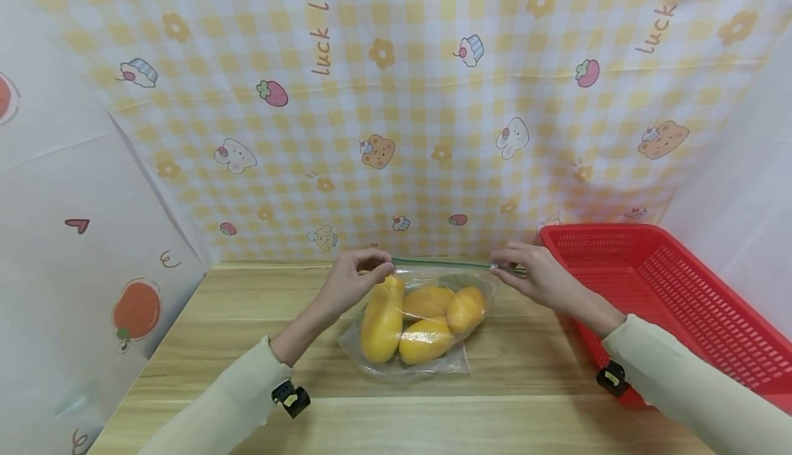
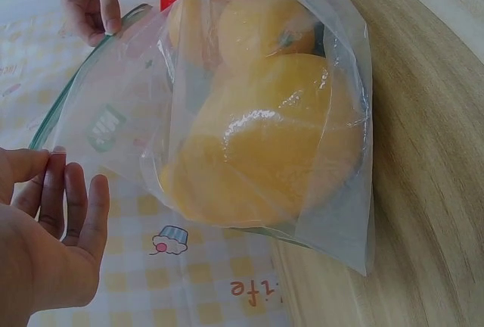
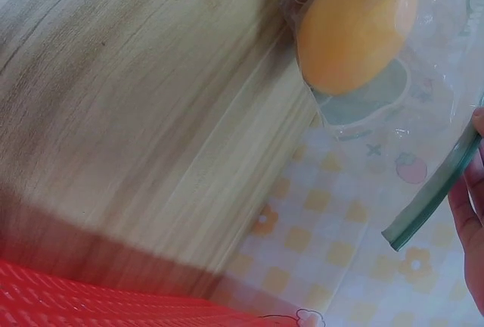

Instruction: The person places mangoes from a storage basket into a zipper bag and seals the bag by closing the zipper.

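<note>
A clear zip bag (image 1: pixel 454 359) with a green zip strip along its top edge lies on the wooden table. Several yellow mango-like fruits (image 1: pixel 380 324) fill it, one of them long and narrow-necked. At the strip's left end, my left hand (image 1: pixel 355 276) pinches the edge between thumb and forefinger, its other fingers loosely bent in the left wrist view. My right hand (image 1: pixel 535 273) pinches the strip near its right end, and a short piece of the green strip (image 3: pixel 431 198) sticks out past the fingers. Between both hands the strip runs nearly straight.
To the right stands a red plastic basket (image 1: pixel 693 290) with perforated walls, close beside my right forearm. Behind the wooden table (image 1: pixel 247 317) hangs a yellow checked cloth (image 1: pixel 421 97). White printed sheets (image 1: pixel 56 187) flank the left side.
</note>
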`<action>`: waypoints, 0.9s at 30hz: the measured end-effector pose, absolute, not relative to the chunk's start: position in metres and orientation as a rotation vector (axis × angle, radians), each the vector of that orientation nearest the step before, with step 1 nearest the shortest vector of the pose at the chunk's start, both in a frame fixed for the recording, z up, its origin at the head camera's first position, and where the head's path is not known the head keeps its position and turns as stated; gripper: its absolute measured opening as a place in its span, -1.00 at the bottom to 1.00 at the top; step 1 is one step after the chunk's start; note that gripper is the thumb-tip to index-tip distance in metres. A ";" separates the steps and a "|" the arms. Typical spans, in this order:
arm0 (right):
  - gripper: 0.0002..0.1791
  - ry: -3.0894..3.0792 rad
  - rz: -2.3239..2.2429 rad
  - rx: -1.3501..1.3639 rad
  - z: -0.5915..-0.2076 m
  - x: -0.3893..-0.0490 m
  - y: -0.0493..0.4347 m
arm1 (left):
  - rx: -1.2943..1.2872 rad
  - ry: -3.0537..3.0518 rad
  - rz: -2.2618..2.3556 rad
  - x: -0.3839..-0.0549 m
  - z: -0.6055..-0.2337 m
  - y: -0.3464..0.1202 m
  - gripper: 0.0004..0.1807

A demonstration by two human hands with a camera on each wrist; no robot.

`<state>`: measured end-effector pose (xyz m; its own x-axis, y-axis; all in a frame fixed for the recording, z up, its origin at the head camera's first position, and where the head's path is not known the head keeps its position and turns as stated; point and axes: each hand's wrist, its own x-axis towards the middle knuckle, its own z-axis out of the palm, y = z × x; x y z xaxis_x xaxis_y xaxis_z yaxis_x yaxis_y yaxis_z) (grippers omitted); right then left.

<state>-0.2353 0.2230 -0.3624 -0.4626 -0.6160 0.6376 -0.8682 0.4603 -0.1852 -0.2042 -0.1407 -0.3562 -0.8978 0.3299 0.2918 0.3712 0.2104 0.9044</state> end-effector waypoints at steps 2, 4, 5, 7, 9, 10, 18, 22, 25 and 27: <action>-0.67 -2.227 0.689 1.235 -0.362 -0.235 0.223 | -0.694 -2.416 -1.824 -0.204 -0.356 -0.141 -0.87; -0.67 -2.228 0.694 1.236 -0.362 -0.235 0.223 | -0.686 -2.419 -1.826 -0.204 -0.356 -0.141 -0.87; -0.67 -2.227 0.698 1.237 -0.362 -0.234 0.223 | -0.684 -2.419 -1.827 -0.204 -0.356 -0.141 -0.87; -0.68 -2.227 0.701 1.242 -0.361 -0.234 0.223 | -0.681 -2.420 -1.826 -0.204 -0.356 -0.141 -0.88; -0.68 -2.221 0.709 1.250 -0.361 -0.234 0.223 | -0.676 -2.421 -1.828 -0.204 -0.356 -0.141 -0.88; -0.68 -2.218 0.712 1.252 -0.362 -0.234 0.223 | -0.674 -2.420 -1.828 -0.204 -0.356 -0.140 -0.88; -0.68 -2.206 0.722 1.244 -0.363 -0.234 0.225 | -0.669 -2.405 -1.815 -0.203 -0.356 -0.140 -0.87; -0.70 -2.226 0.719 1.235 -0.363 -0.235 0.226 | -0.671 -2.401 -1.817 -0.203 -0.356 -0.141 -0.87; -0.71 -2.234 0.718 1.227 -0.363 -0.235 0.226 | -0.669 -2.400 -1.821 -0.204 -0.357 -0.141 -0.88; -0.70 -2.234 0.722 1.225 -0.364 -0.235 0.226 | -0.673 -2.398 -1.820 -0.205 -0.358 -0.141 -0.89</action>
